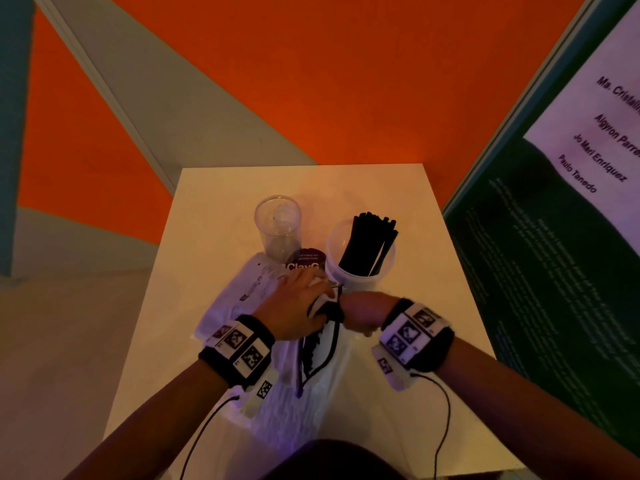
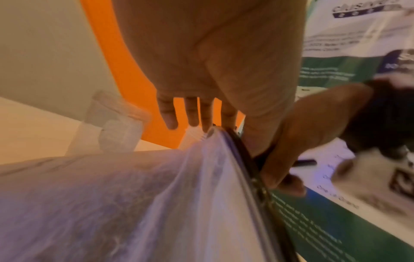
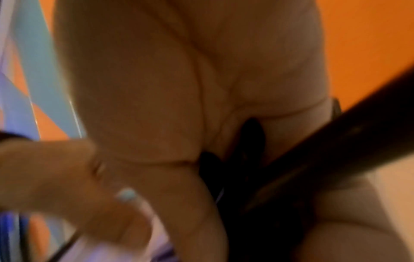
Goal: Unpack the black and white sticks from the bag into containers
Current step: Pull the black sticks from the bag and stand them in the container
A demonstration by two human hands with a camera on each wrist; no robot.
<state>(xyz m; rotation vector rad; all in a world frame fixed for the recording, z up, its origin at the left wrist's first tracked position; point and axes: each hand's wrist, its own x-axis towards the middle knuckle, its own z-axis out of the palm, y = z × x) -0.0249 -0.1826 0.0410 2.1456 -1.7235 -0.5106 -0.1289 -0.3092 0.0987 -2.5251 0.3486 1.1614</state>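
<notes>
Spilling looks the main risk: the right hand (image 1: 358, 311) is closed around a bunch of black sticks (image 3: 336, 150) at the mouth of the bag (image 1: 311, 393), and a loose one could snag the black-trimmed opening. Just beyond that grip stands the white tub (image 1: 360, 271) already holding black sticks; the clear cup (image 1: 278, 223) sits empty. The left hand (image 1: 294, 306), fingers straight, presses flat on the bag, both wrists low.

Black sticks (image 1: 369, 245) fill a white tub (image 1: 360, 271); the other cup (image 1: 278, 223) is clear. The bag (image 1: 304, 386) looks white, black-trimmed. Orange floor (image 1: 311, 81).
</notes>
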